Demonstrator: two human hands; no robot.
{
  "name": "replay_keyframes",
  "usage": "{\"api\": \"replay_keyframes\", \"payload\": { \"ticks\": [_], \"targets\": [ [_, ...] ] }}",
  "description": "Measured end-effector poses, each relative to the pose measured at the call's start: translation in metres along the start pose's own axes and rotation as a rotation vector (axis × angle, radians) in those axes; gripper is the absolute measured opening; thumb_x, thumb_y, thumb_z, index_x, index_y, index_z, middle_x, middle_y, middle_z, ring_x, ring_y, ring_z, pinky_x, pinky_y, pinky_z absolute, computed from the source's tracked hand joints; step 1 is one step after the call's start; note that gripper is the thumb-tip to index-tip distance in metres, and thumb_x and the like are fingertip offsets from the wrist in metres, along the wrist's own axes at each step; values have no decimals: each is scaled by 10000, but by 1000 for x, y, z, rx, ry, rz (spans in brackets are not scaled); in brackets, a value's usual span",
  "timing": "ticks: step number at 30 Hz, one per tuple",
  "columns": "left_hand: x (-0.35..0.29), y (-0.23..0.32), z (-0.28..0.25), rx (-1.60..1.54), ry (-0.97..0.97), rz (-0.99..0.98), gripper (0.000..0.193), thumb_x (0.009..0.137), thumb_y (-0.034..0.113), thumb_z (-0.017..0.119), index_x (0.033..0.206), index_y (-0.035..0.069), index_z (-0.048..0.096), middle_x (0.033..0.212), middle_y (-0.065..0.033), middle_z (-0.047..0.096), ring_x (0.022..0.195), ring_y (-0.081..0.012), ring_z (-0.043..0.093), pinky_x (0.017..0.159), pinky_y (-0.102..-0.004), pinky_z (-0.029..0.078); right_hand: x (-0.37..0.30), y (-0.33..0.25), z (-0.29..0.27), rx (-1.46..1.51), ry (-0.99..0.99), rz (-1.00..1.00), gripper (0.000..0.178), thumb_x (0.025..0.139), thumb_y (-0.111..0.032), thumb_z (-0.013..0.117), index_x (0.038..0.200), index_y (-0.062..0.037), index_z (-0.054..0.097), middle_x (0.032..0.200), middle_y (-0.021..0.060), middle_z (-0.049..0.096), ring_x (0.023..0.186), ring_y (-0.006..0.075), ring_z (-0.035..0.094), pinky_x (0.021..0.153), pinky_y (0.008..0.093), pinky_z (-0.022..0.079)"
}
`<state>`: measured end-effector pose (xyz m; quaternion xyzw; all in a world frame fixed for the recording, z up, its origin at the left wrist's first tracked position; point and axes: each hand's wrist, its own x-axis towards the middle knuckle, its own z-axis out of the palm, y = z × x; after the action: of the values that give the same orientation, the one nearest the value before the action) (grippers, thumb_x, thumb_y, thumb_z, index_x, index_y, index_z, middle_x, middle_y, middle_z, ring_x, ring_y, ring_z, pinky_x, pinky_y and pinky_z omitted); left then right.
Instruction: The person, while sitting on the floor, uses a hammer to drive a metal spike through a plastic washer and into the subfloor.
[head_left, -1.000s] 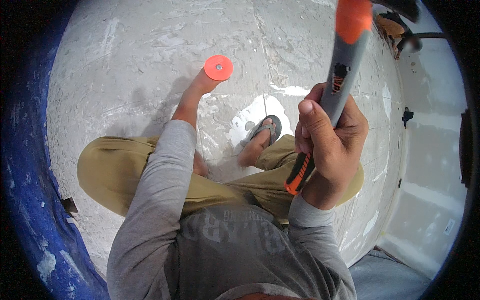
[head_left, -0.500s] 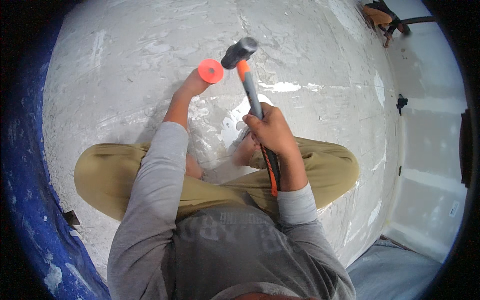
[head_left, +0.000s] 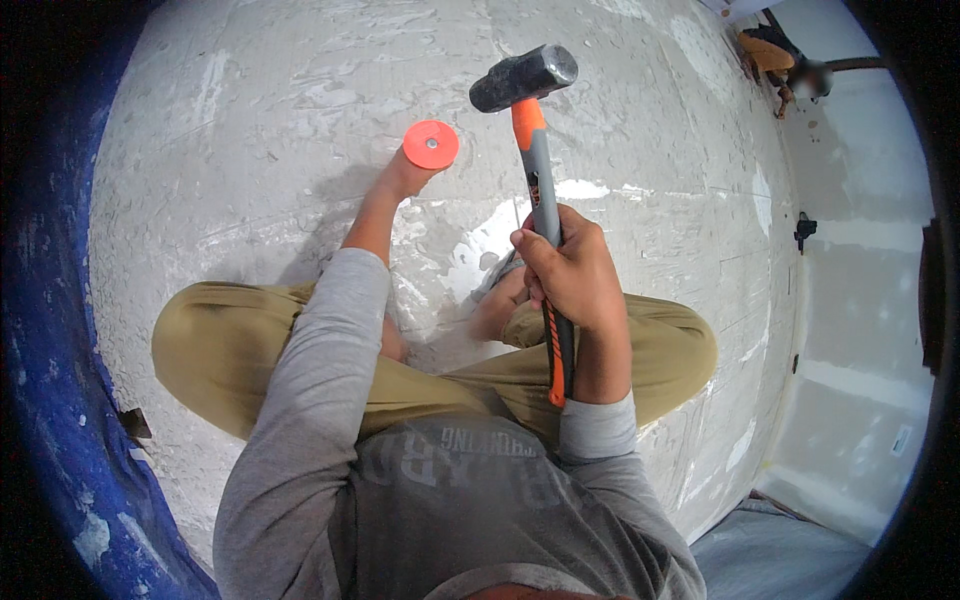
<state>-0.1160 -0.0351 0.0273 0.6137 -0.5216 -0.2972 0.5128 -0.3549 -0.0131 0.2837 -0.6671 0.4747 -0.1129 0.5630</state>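
Note:
My left hand (head_left: 404, 176) is wrapped round a chisel (head_left: 431, 146), standing roughly upright against the floor. Its round orange guard hides most of the fingers, and a small metal striking end shows at the centre. The blade is out of sight below. In my right hand (head_left: 588, 275) is a club hammer (head_left: 536, 160) with a dark steel head and a grey, orange and black handle. The fingers close round the middle of the handle. Raised up and to the right, the hammer head is apart from the chisel.
Rough grey floor (head_left: 300, 130) with pale scraped patches surrounds my crossed legs (head_left: 225, 345). A paint-spotted blue sheet (head_left: 60, 400) runs along the left. On the right rises a patched drywall wall (head_left: 850, 310). Another person (head_left: 775, 60) crouches at the far right.
The hammer has risen and shifted to the right, away from the chisel, and my right hand has moved rightward with it. My left hand and the chisel have shifted only slightly.

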Motion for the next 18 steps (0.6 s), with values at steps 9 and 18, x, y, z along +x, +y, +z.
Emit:
{"api": "replay_keyframes", "payload": {
  "ticks": [9, 18],
  "targets": [
    [-10, -3, 3, 0, -54, -379, 571, 797, 312, 743, 1264, 68, 523, 1256, -123, 579, 1158, -239, 547, 961, -354, 451, -40, -96, -16, 269, 325, -503, 134, 867, -116, 647, 882, 3, 585, 616, 22, 550, 428, 71, 467, 381, 211, 350],
    [-8, 6, -5, 78, -46, -71, 461, 822, 264, 718, 1198, 58, 547, 1198, -81, 594, 1107, -209, 553, 959, -351, 439, 43, 53, 34, -505, 182, -327, 133, 862, -146, 573, 866, -13, 581, 678, 75, 565, 637, 143, 572, 549, 327, 470]
  ]
}}
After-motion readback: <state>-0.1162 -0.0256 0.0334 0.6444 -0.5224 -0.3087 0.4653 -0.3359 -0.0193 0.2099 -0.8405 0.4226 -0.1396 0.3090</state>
